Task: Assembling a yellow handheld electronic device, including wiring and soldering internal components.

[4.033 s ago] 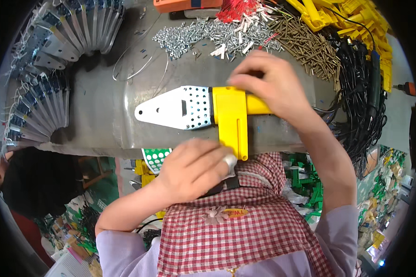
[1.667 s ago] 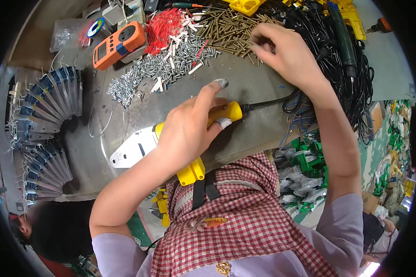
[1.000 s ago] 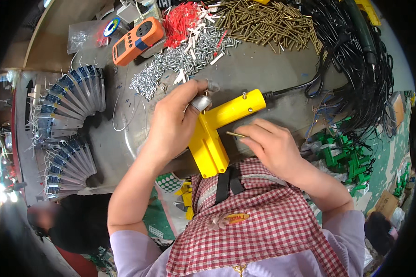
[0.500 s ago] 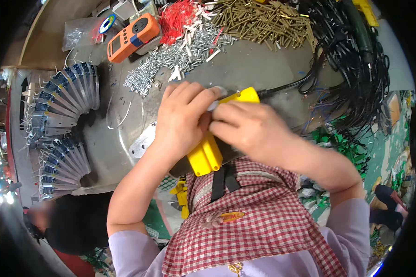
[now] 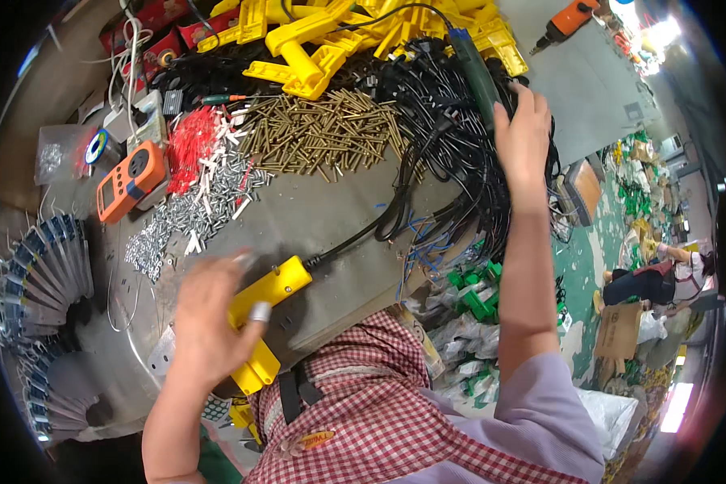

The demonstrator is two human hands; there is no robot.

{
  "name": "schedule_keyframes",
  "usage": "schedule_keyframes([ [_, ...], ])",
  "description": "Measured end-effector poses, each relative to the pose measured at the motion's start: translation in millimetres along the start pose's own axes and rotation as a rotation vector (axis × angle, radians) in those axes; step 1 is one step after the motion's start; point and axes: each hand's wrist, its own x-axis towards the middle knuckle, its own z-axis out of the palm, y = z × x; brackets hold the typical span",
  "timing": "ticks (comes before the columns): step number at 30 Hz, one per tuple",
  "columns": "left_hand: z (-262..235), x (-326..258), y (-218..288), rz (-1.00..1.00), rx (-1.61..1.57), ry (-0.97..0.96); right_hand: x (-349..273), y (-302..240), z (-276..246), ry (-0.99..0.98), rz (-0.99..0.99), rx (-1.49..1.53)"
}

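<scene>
The worker here has on a red-and-white apron (image 5: 355,436) — small checks, with a pale band (image 5: 343,373) across it and an oval orange badge (image 5: 316,439). Black straps (image 5: 289,397) show at the waist. I see a short lilac sleeve (image 5: 540,415), too — and pale covers (image 5: 260,311) tipping the left hand's (image 5: 206,315) thumb and one blurred finger.

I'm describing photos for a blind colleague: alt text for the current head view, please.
A person's right hand is at a green screwdriver over black cables; the left hand is over a yellow plastic housing with a black cord. Piles of brass-coloured screws and silver screws lie on the workbench.
</scene>
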Motion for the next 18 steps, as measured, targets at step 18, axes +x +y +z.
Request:
schedule_keyframes([
  [18,18.5,12.4,-9.1,-0.06,0.042,-0.281,-48.9,-195.2,-53.5,-0.472,0.285,2.027],
])
